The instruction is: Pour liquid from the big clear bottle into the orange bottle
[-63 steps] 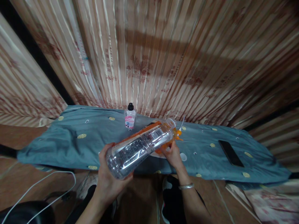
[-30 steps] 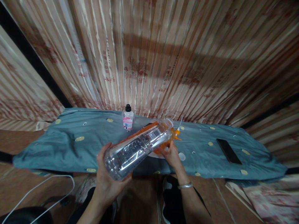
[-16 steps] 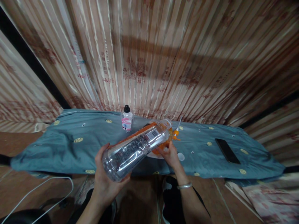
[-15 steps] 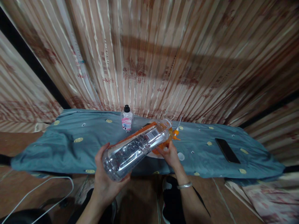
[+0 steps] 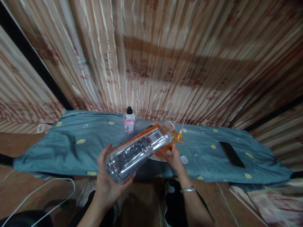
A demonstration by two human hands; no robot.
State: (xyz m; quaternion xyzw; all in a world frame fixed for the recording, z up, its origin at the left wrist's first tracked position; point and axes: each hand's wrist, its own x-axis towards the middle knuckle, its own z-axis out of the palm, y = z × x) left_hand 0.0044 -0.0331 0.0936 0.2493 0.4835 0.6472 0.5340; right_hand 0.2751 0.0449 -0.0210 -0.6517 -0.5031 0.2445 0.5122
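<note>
My left hand is closed around the base of a large clear plastic bottle with a printed label. The bottle is tilted, its mouth pointing up to the right over an orange see-through bottle. My right hand grips that orange bottle, partly hidden behind the clear one. Just beyond sits an orange pump head with a pale tube. A round white cap lies beside my right wrist. Part of a flat white item shows under the orange bottle. Whether liquid is flowing is not visible.
A small clear bottle with a black cap and pink label stands at the back. A black phone lies at the right on the blue cloth. Behind hangs a patterned curtain; a white cable loops at lower left.
The view has shifted very slightly, so things sit a few pixels farther right. Both hands and bottles keep nearly the same pose.
</note>
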